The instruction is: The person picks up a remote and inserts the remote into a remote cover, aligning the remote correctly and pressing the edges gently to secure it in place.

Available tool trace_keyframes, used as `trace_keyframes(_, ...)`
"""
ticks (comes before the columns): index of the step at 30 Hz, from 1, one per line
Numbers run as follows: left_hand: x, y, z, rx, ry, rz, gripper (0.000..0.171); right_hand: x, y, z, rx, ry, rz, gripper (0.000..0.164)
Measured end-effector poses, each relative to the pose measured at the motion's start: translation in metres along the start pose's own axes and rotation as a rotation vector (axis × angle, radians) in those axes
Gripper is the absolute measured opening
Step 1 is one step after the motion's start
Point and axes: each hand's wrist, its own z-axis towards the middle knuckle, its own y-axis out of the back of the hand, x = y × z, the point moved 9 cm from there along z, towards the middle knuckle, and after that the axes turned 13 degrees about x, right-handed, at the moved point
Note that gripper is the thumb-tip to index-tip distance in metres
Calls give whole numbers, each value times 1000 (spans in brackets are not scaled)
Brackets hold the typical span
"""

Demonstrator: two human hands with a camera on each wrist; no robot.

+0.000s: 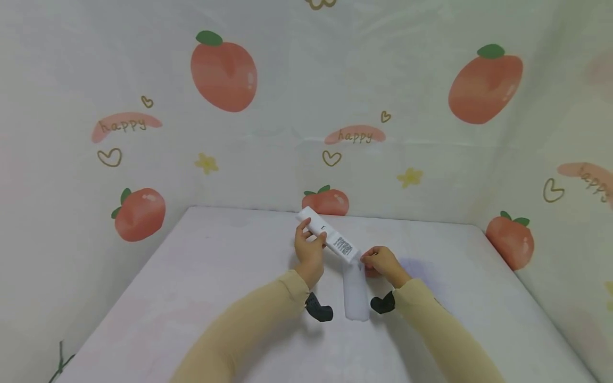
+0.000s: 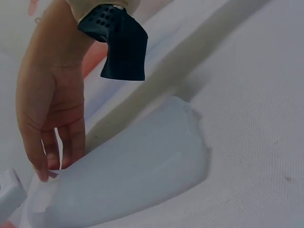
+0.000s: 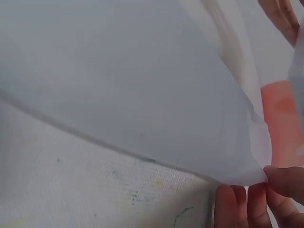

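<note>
The left hand [image 1: 310, 254] grasps a white box [image 1: 333, 234], fingers along its near side, the box slanting from above that hand down toward the right hand [image 1: 383, 261], which pinches the mouth of a translucent bag [image 1: 356, 295]. The bag lies flat on the tabletop [image 1: 191, 298], to the left of the right hand and stretching nearer the wearer. On the face of the box, just right of the left hand's fingertips, is a black QR code [image 1: 344, 246] with small print beside it, too fine to read; I see no legible brand. Beyond both hands, the backdrop [image 1: 287, 69] repeats "happy" on pink strokes, among red fruit [image 1: 224, 77], outlined hearts and yellow flowers [image 1: 207, 163]. Only the head view shows the code. The left wrist view gives the bag's closed, rumpled end, well away from the right hand, and just a corner of the box; the right wrist view shows the thumb and fingers nipping the thin film. Whether the box touches the bag I cannot tell. Right of the right hand the pale tabletop has a purplish patch; blue-green and yellow flecks appear close up. Black mounts [image 1: 319, 309] sit at both wrists, by beige sleeves [image 1: 258, 303].
</note>
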Motion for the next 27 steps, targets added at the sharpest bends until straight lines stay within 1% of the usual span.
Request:
trace_keyframes(2, 2, -1, -1, -23, -21, 21, 58, -1, 0, 1, -2, -4, 11, 12)
trace_keyframes(7, 7, -5, -3, -47, -49, 34, 58, -1, -1, 1, -2, 1, 40, 14)
trace_keyframes(12, 12, -10, -6, -42, -35, 30, 58, 0, -1, -1, 6, 10, 62, 16)
trace_keyframes(14, 13, -11, -6, -35, -30, 25, 58, 1, -1, -1, 9, 6, 58, 18)
trace_keyframes(17, 14, -13, -7, -29, -39, 24, 58, 0, 0, -1, 8, -12, 49, 19)
trace_keyframes(19, 16, -13, -7, -30, -47, 35, 57, -1, 0, -1, 13, -16, 45, 20)
trace_keyframes(24, 19, -13, -7, -36, -76, 106, 56, -3, 1, -1, 28, -7, 67, 20)
trace_keyframes(27, 21, -14, -8, -30, -84, 122, 56, -4, 1, -1, 30, -7, 82, 19)
